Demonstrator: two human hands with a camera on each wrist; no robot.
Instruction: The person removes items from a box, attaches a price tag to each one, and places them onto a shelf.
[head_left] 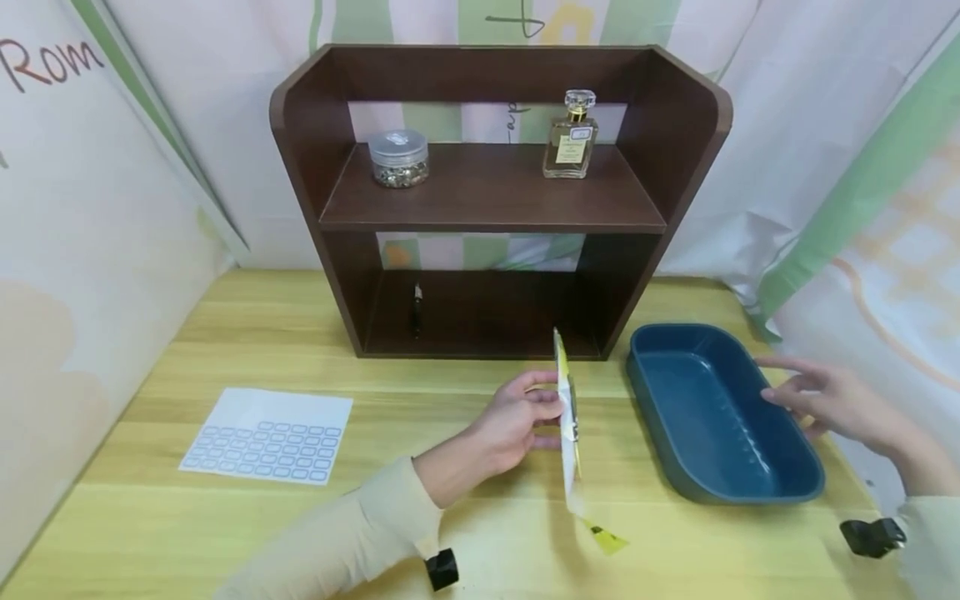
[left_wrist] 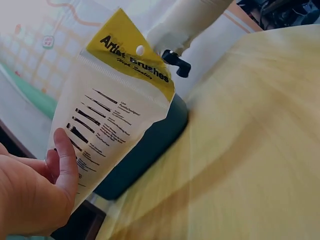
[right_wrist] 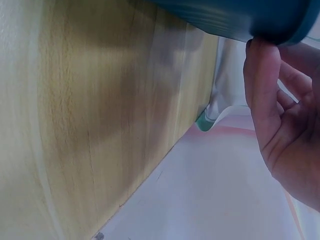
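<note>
My left hand (head_left: 516,423) grips a flat packet of artist brushes (left_wrist: 107,112) upright above the table, seen nearly edge-on in the head view. The packet is white with a yellow top reading "Artist Brushes" and printed brush shapes. In the left wrist view, the thumb lies across its printed face. A dark blue plastic bin (head_left: 708,408) stands on the table to the right. At its right side, my right hand (head_left: 843,404) pinches the rim, with one fingertip over the edge and the index finger stretched out. The right wrist view shows a digit against the outer wall.
A dark brown two-tier shelf (head_left: 491,187) stands at the back. It holds a lidded clear jar (head_left: 400,158), a perfume bottle (head_left: 570,142) and a black pen (head_left: 417,312). A label sheet (head_left: 266,435) lies on the table's left.
</note>
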